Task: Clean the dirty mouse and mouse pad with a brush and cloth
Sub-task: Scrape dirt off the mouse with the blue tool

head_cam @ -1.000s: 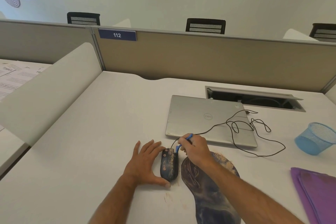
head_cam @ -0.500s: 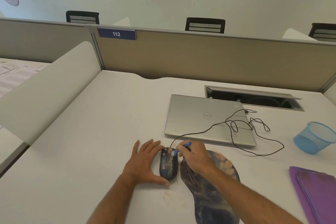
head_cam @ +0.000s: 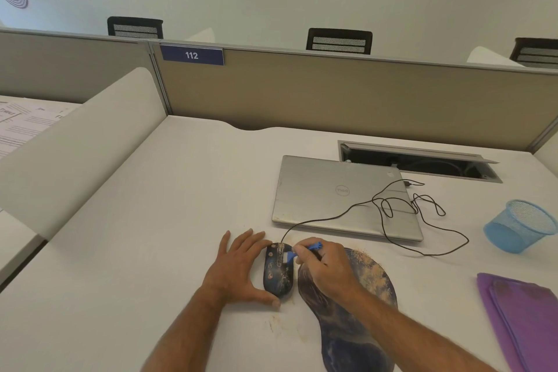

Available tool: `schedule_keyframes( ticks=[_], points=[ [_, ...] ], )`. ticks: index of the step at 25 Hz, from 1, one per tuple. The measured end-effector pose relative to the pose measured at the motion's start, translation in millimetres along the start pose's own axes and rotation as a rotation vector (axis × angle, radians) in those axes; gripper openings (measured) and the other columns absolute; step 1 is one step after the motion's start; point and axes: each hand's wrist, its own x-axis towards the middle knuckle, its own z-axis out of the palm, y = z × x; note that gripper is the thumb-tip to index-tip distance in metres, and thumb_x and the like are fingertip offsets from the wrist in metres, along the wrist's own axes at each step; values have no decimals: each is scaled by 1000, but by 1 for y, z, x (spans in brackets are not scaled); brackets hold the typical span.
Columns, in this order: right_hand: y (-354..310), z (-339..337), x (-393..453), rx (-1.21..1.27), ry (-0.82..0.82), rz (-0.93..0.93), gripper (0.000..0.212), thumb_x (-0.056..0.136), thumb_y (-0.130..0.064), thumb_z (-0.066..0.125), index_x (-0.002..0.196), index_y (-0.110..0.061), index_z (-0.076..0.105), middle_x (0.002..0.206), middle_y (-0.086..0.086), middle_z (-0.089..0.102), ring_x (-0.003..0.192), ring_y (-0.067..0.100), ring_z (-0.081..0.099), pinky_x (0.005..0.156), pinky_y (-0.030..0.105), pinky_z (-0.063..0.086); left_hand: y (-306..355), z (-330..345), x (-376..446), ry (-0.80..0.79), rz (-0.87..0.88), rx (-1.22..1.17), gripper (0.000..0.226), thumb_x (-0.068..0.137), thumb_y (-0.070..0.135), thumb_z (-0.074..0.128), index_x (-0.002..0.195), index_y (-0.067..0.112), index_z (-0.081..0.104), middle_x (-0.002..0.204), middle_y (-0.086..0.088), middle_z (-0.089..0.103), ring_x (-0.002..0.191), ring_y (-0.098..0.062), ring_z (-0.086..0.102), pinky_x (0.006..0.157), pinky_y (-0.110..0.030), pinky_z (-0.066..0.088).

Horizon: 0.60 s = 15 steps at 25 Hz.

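dirt-streaked dark corded mouse (head_cam: 278, 273) lies beside a dusty dark curved mouse pad (head_cam: 356, 311); small blue brush (head_cam: 305, 251) touches the mouse's front; folded purple cloth (head_cam: 525, 317) lies well apart.

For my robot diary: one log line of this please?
left hand steadies mouse | right hand brushes with blue brush | purple cloth unused
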Motion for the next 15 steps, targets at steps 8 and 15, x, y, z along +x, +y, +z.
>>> schedule_keyframes(
  ticks=[8, 15],
  points=[
    [8, -9, -11, 61, -50, 14, 17, 93, -17, 58, 83, -22, 70, 76, 1, 69, 76, 16, 63, 70, 17, 52, 0, 0, -1, 2, 1, 0, 129, 48, 105, 52, 155, 39, 24, 165, 15, 14, 151, -4, -5, 121, -49, -16],
    [18, -3, -5, 17, -73, 80, 17, 94, -21, 57, 90, -16, 73, 80, 0, 69, 77, 15, 64, 73, 18, 53, 0, 0, -2, 18, 4, -6, 131, 45, 106, 51, 154, 38, 26, 165, 16, 16, 152, -5, -2, 122, -51, -14]
  ],
)
